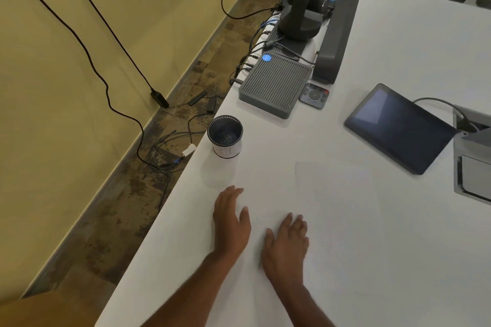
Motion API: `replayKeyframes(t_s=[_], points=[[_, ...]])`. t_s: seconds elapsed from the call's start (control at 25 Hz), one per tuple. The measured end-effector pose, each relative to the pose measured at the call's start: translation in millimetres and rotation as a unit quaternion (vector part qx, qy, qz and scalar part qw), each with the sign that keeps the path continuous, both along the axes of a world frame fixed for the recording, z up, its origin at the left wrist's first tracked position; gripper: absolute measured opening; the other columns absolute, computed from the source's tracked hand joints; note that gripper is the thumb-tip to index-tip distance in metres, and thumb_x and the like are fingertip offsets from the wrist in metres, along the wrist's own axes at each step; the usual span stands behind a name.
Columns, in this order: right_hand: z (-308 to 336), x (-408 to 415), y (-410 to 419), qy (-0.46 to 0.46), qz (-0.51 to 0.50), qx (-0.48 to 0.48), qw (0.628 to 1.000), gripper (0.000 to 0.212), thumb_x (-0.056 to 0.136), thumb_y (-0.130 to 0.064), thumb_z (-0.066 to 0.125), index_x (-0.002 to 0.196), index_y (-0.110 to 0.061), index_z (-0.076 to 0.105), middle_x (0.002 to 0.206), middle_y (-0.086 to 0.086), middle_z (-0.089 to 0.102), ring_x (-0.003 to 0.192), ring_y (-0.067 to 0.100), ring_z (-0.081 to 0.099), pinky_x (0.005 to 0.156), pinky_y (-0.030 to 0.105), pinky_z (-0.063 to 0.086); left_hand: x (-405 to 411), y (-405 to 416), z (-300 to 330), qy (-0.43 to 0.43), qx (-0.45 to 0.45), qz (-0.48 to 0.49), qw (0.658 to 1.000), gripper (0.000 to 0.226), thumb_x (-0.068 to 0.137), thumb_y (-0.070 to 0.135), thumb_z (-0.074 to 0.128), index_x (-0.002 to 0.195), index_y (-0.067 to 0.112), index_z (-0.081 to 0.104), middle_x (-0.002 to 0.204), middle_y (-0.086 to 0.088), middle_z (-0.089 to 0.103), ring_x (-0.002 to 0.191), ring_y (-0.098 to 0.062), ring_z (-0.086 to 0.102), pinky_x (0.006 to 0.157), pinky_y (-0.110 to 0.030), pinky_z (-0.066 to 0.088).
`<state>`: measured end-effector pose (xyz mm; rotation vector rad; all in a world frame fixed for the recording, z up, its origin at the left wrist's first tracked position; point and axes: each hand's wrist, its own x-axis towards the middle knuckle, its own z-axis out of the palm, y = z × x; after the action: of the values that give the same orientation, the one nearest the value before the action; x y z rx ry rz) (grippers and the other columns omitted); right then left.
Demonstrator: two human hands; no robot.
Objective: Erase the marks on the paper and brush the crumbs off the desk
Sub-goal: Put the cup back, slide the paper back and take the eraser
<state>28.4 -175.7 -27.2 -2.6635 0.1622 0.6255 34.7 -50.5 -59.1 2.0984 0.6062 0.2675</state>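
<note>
A white sheet of paper (337,194) lies flat on the white desk (385,260), its outline faint; I can make out no marks or crumbs on it. My left hand (230,223) lies flat near the desk's left edge, fingers straight, holding nothing. My right hand (286,245) lies flat beside it, just below the paper's near left corner, fingers relaxed and empty. A mesh pen cup (225,136) stands at the desk's left edge, beyond my left hand. No eraser is in view.
A grey ribbed box (275,86), a remote (314,95), a dark camera (303,8) and a speaker bar (336,37) stand at the back. A tablet (398,127) and a cable hatch (473,156) are at the right. Cables lie on the floor (170,141) to the left.
</note>
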Motion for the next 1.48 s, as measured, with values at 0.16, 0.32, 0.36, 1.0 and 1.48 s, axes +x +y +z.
replayKeyframes(t_s=[0.16,0.32,0.36,1.0,1.48], points=[[17.4,-12.8,17.8,0.033,0.028,0.221,0.974,0.057,0.103,-0.017,0.027,0.153,-0.007,0.002,0.162,0.008,0.003,0.148,0.018,0.000,0.119,0.028,0.002,-12.2,-3.9,-5.1,0.041,0.098,-0.082,0.991,0.039,0.094,0.018,0.062,0.133,0.026,0.062,0.151,-0.006,0.048,0.143,-0.030,0.036,0.108,-0.058,0.041],[23.5,-14.9,0.2,0.003,0.006,0.299,0.954,0.052,0.103,-0.016,0.033,0.153,-0.017,0.020,0.158,-0.002,0.024,0.144,0.009,0.022,0.116,0.020,0.017,-20.8,7.5,-1.0,0.205,0.201,-0.213,0.934,0.061,0.095,0.064,0.026,0.152,0.043,0.031,0.168,-0.003,0.002,0.154,-0.034,-0.001,0.119,-0.057,0.018],[19.0,-16.4,-9.5,-0.028,-0.004,0.252,0.967,0.053,0.101,-0.015,0.036,0.152,-0.016,0.023,0.157,-0.001,0.026,0.144,0.011,0.022,0.117,0.023,0.015,-24.4,10.1,-3.0,0.213,0.254,-0.242,0.912,0.066,0.093,0.069,0.021,0.153,0.044,0.027,0.168,-0.006,0.001,0.154,-0.037,-0.001,0.117,-0.058,0.019],[-7.6,39.1,-74.9,-0.198,-0.104,0.129,0.966,0.050,0.089,-0.010,0.051,0.135,0.011,0.045,0.138,0.030,0.047,0.131,0.041,0.043,0.112,0.037,0.027,-19.1,42.9,14.7,0.332,0.331,-0.267,0.842,0.075,0.084,0.073,0.017,0.154,0.051,0.004,0.167,-0.007,-0.016,0.151,-0.041,-0.017,0.118,-0.063,0.005],[-7.9,98.7,-100.9,-0.167,-0.068,0.080,0.980,0.023,0.090,-0.015,0.052,0.068,-0.013,0.044,0.075,0.003,0.048,0.067,0.020,0.044,0.052,0.025,0.025,-18.3,34.3,15.5,0.339,0.313,-0.276,0.843,0.076,0.083,0.074,0.016,0.154,0.052,0.003,0.167,-0.006,-0.018,0.151,-0.040,-0.018,0.118,-0.062,0.003]])
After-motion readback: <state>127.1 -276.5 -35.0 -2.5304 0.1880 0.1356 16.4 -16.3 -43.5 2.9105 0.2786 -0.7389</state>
